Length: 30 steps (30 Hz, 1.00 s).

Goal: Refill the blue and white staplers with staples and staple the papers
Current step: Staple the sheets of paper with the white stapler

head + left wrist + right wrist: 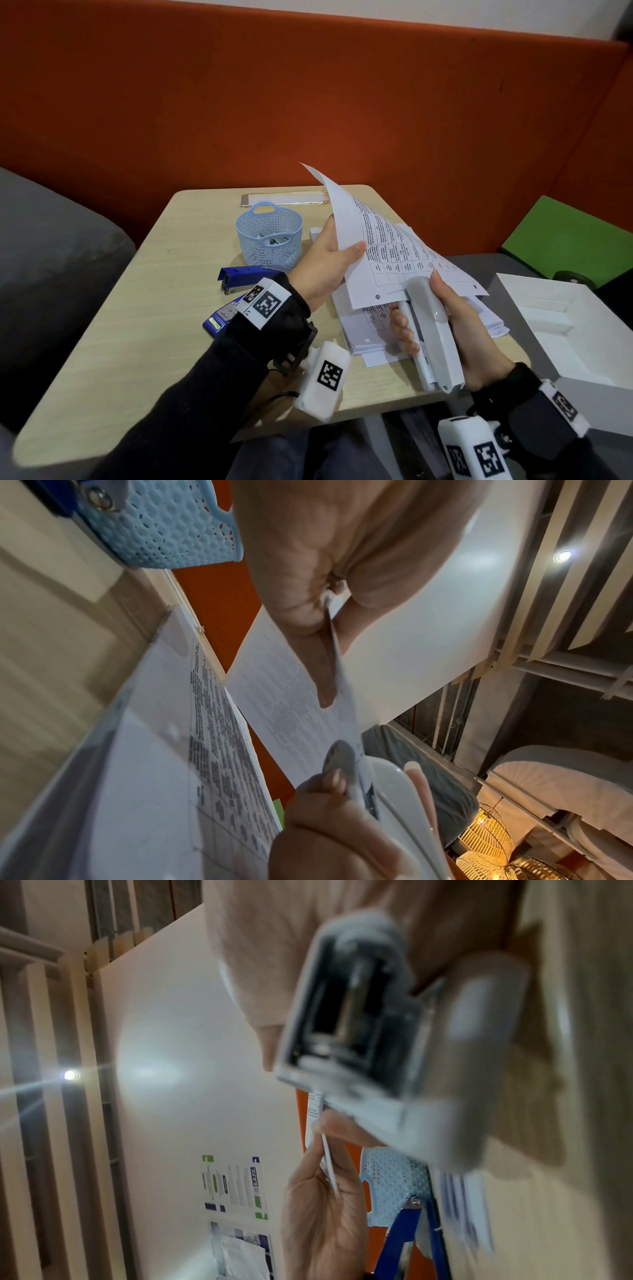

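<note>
My left hand (344, 248) pinches the edge of a few printed sheets (387, 260) and holds them lifted and curled above the table. My right hand (419, 301) grips the white stapler (433, 332), thumb on top and fingers underneath. The stapler's nose sits over the sheets' near corner. The left wrist view shows the held sheets (291, 696) running from my left fingers (323, 669) down into the white stapler (394, 791). The blue stapler (239, 275) lies hinged open on the table, partly hidden under my left wrist.
A stack of printed papers (373, 330) lies under the held sheets. A light blue perforated basket (270, 236) stands behind the blue stapler. A clear case (284, 198) lies at the table's far edge. An open white box (565, 325) sits off the table's right edge.
</note>
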Each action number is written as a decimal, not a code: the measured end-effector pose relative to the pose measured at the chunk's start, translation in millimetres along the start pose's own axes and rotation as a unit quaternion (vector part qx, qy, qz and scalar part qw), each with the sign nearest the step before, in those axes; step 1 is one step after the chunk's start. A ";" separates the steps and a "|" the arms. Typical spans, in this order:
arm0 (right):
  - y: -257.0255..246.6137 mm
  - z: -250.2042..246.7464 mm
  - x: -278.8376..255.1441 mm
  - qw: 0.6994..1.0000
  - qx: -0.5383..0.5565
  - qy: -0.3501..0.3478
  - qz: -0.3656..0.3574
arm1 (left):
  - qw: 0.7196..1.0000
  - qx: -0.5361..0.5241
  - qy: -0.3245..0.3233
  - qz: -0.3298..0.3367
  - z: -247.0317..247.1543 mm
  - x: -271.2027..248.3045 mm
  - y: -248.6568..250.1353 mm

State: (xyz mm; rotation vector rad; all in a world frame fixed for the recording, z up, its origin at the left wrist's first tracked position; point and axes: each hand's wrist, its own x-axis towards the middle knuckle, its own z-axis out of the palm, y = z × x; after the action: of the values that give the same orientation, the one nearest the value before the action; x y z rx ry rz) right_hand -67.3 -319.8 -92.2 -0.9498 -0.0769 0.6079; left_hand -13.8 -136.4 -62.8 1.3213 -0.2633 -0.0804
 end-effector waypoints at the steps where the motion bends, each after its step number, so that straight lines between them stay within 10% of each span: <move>1: 0.1 -1.7 0.1 1.000 -0.004 -0.002 0.000 | 1.000 0.000 -0.002 0.000 0.0 -0.1 -0.2; 30: 2.5 0.4 -4.9 0.992 -0.068 0.082 -0.063 | 0.998 0.009 0.055 0.038 -9.3 4.8 4.2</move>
State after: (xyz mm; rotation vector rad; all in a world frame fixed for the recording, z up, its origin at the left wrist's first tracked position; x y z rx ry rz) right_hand -72.6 -320.9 -92.9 -1.1146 -0.0319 0.4114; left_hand -7.3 -127.5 -60.1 1.3275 -0.2203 0.0585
